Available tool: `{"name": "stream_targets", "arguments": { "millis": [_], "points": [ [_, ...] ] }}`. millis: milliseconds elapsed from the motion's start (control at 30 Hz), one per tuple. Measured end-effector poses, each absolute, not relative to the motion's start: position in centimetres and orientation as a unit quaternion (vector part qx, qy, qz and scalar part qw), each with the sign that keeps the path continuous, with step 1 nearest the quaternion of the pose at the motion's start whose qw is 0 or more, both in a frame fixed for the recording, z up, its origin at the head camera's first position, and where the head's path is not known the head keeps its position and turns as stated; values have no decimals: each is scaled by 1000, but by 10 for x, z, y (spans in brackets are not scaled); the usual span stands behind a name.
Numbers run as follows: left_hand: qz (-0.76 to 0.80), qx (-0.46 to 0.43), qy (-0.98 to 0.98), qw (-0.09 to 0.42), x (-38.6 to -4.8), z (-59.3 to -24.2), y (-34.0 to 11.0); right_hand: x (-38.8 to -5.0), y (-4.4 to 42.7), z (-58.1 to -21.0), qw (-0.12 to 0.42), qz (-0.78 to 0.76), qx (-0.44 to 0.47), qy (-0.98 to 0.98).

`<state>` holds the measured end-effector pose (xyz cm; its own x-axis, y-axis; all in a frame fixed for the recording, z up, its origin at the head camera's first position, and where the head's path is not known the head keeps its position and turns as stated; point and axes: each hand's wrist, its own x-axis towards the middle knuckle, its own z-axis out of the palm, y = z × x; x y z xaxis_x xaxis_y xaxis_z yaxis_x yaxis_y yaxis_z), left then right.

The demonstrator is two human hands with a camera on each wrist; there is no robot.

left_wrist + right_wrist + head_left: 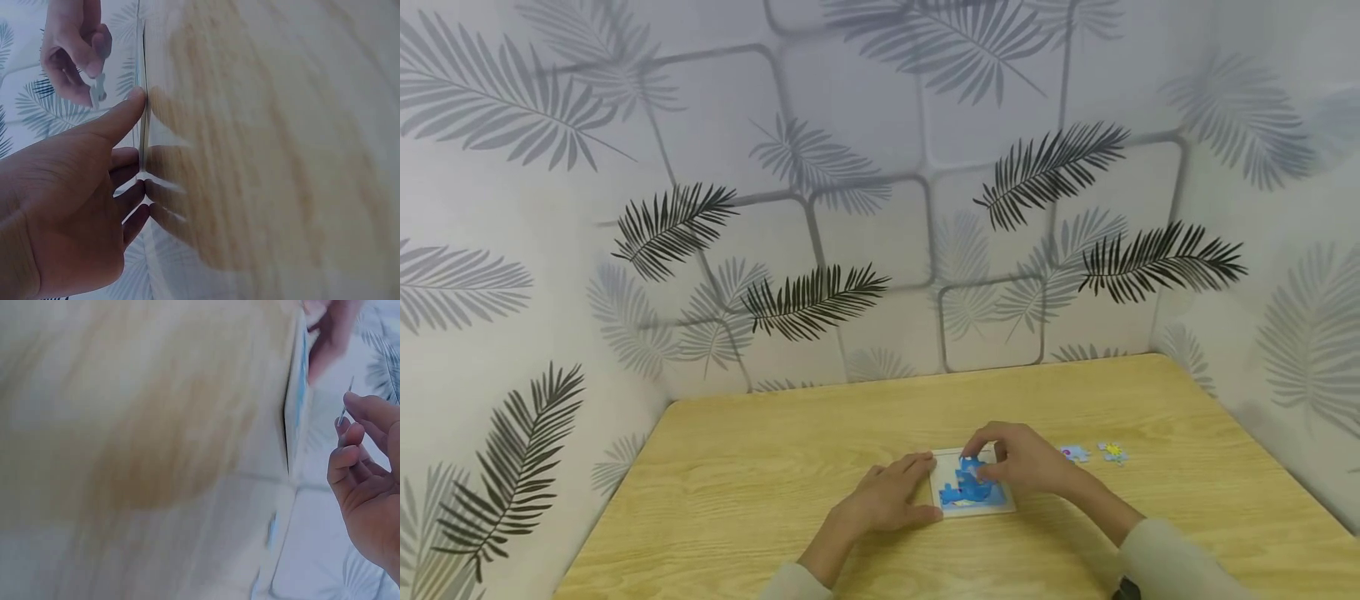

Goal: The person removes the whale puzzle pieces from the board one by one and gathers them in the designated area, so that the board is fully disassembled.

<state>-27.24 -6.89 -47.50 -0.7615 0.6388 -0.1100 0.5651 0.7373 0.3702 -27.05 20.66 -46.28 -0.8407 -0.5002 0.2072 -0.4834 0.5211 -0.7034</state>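
Observation:
A small square jigsaw board (973, 512) with a pale rim lies flat on the table, partly filled with blue pieces (966, 493). My left hand (887, 493) lies beside its left edge, fingers extended, with the fingertips and thumb touching the rim. Over the upper right part of the board, my right hand (1022, 457) pinches a jigsaw piece (98, 91) between thumb and fingers. The right wrist view shows that piece edge-on, held clear of the board. Its printed face is mostly hidden by the fingers.
Two loose jigsaw pieces lie right of the board: a light blue one (1075, 452) and one with a yellow pattern (1112, 452). The wooden table (760, 467) meets a leaf-patterned wall covering (865, 317) at the back. A dark object (1126, 589) shows near the right sleeve.

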Motion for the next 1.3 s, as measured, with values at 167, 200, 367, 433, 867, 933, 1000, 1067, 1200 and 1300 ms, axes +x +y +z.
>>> {"name": "stream_targets", "arguments": {
  "millis": [167,200,367,433,867,933,1000,1067,1200,1300],
  "points": [
    [165,325,925,104,-275,-482,-68,-266,239,-456,-19,-392,-269,879],
    [166,324,925,104,-275,-482,-67,-265,244,-455,-23,-391,-269,880],
    [168,324,925,107,-272,-478,-68,-260,266,-453,-27,-391,-269,880],
    [167,324,925,108,-271,-475,-69,-259,272,-455,-28,-389,-271,880],
    [171,326,924,107,-278,-487,-68,-248,301,-472,20,-378,-277,883],
    [170,326,924,107,-279,-487,-68,-247,301,-474,28,-381,-276,882],
    [168,325,924,107,-279,-487,-67,-246,301,-475,35,-386,-277,879],
    [170,325,924,108,-279,-486,-68,-246,301,-477,43,-391,-278,876],
    [171,329,923,107,-276,-482,-68,-247,301,-477,43,-385,-287,876],
    [168,330,922,109,-273,-477,-69,-249,298,-475,27,-381,-294,876]
  ]
}}
